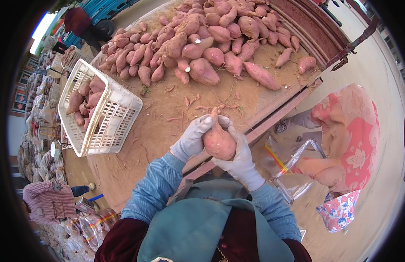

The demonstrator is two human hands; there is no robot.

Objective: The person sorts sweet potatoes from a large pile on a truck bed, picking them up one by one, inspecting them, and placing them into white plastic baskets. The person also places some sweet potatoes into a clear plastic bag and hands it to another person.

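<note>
A large, round sweet potato [219,142] with a narrow tapering tip is held between my two gloved hands, over the near edge of a truck bed [156,131]. My left hand [193,135] grips its left side and reaches up by the tip. On the other side, my right hand [239,160] cups its right flank and underside. Both hands wear pale knitted work gloves. Beyond them lies a big heap of reddish sweet potatoes [202,70], some with white broken ends. Thin roots and small root pieces [202,107] are scattered between the heap and my hands.
At the left, a white plastic crate [120,121] stands tilted in view, partly filled with sweet potatoes. A co-worker in red floral clothing [356,140] bends by a clear plastic bag [300,170] at right. Other people and many filled bags [45,131] are at left.
</note>
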